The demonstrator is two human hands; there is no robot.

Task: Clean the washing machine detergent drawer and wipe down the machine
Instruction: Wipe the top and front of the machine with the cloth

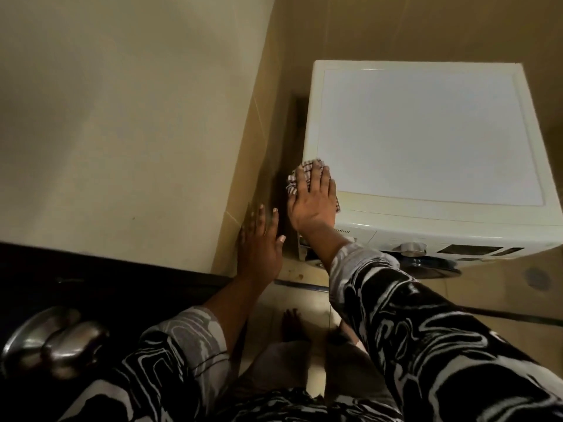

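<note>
Your right hand [313, 202] covers most of the cloth [297, 178]. Your right forearm [326, 242] hides the left end of the front panel [441, 248]; its marks are too small to read. The washing machine [426, 132] is cut at the right edge.

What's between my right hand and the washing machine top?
A checked cloth, pressed flat under the right hand on the washing machine, shown in the head view.

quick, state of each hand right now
left hand: open, fingers spread, holding nothing
right hand: open, flat, pressing the checked cloth onto the washing machine top
</note>
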